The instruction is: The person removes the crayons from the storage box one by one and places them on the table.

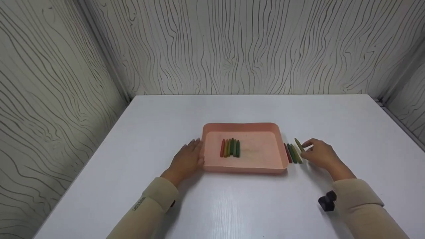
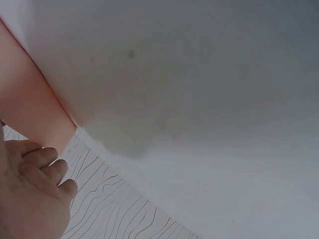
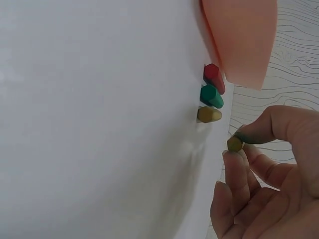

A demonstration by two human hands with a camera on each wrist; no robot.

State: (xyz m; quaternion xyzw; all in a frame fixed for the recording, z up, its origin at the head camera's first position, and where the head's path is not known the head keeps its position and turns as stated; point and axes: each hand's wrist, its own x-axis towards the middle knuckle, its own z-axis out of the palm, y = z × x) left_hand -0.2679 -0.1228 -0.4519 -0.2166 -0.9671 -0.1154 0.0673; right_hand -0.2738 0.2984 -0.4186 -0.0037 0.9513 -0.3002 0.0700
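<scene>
A shallow pink tray (image 1: 259,159) sits on the white table. Inside it, left of the middle, several crayons (image 1: 229,148) lie side by side, running from red through orange and yellow to green. My left hand (image 1: 187,159) rests against the tray's left wall with straight fingers. To the right of the tray, a red crayon (image 3: 213,75), a green crayon (image 3: 211,95) and a yellowish crayon (image 3: 209,114) lie in a row. Between thumb and fingers my right hand (image 1: 319,153) pinches an olive-yellow crayon (image 1: 299,144), tilted, just right of that row.
The white table (image 1: 219,202) spreads around the tray on all sides. Behind it stands a wood-grain patterned wall (image 1: 229,49), with a similar panel (image 1: 49,109) along the left. A black device (image 1: 327,201) is strapped by the right sleeve.
</scene>
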